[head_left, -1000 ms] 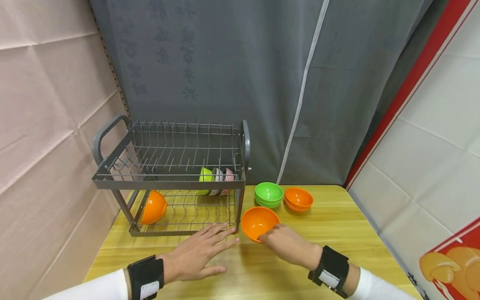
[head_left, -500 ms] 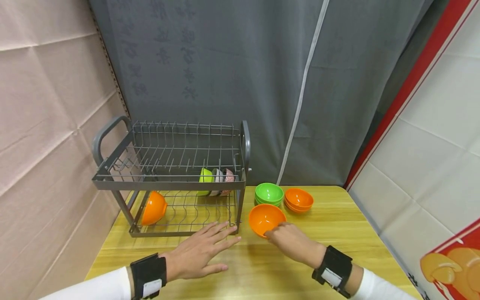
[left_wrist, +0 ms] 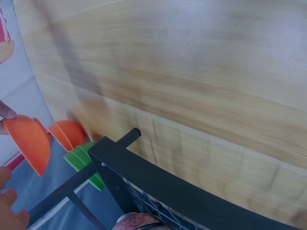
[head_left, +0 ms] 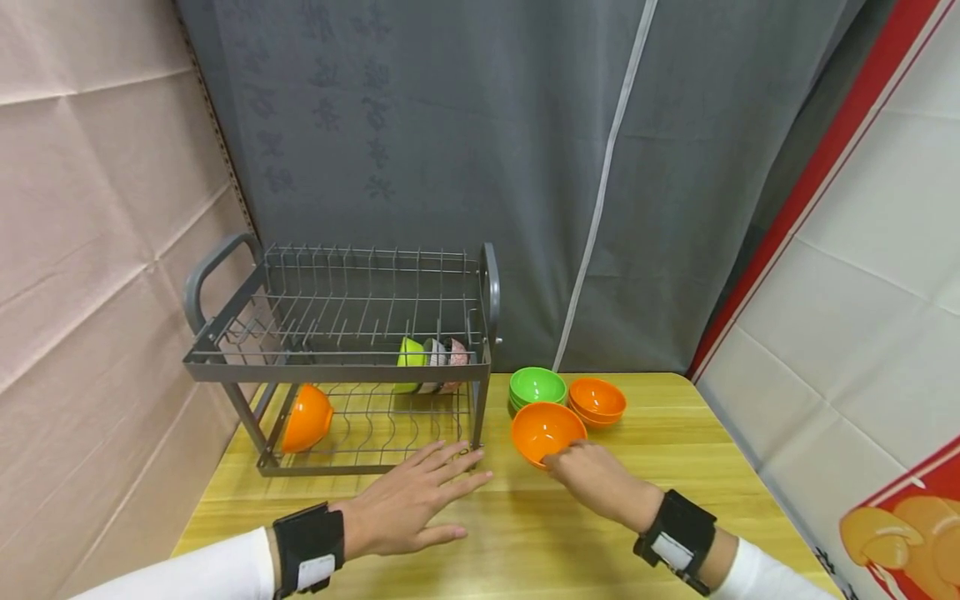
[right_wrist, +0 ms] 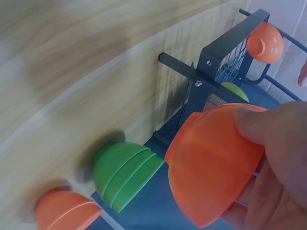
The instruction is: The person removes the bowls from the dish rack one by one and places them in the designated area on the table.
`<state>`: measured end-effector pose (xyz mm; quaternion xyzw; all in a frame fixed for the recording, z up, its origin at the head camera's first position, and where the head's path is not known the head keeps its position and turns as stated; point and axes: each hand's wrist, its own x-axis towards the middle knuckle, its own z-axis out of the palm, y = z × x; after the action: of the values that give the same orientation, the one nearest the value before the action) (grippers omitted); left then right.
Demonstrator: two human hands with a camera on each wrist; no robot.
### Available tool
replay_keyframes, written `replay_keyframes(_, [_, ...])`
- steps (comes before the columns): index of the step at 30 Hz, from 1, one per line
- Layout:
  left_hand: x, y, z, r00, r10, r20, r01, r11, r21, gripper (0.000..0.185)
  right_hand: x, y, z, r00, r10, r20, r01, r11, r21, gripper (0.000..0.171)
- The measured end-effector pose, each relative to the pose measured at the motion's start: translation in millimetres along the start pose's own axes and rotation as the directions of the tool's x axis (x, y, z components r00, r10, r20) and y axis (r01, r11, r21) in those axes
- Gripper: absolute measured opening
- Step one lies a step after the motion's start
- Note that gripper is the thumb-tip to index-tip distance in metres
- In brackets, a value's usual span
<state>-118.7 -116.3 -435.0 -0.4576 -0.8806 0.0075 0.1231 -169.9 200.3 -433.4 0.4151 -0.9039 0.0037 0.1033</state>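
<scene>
My right hand (head_left: 592, 479) pinches the near rim of an orange bowl (head_left: 547, 430) and holds it just above the wooden table (head_left: 675, 467), in front of a green bowl stack (head_left: 537, 387) and an orange bowl stack (head_left: 597, 399). The right wrist view shows the orange bowl (right_wrist: 211, 163) gripped by thumb and fingers, with the green stack (right_wrist: 122, 172) beside it. My left hand (head_left: 408, 504) lies flat with fingers spread on the table, fingertips at the front of the grey dish rack (head_left: 337, 367). In the left wrist view the held bowl (left_wrist: 29, 143) appears at the left.
The two-tier rack holds an orange bowl (head_left: 306, 417) on its side at lower left and a green, a grey and a pink bowl (head_left: 431, 360) at the back right. A grey curtain (head_left: 480, 150) hangs behind; walls close in left and right.
My right hand has carried the orange bowl to the right and away from me, closer to the two stacks. The left hand has barely shifted.
</scene>
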Motion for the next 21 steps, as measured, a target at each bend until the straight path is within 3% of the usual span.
replay_keyframes(21, [9.3, 2.3, -3.2, 1.0, 0.014, 0.024, -0.014, 1.0, 0.003, 0.068, -12.2, 24.3, 5.6, 0.997, 0.07, 0.035, -0.069, 0.998, -0.007, 0.011])
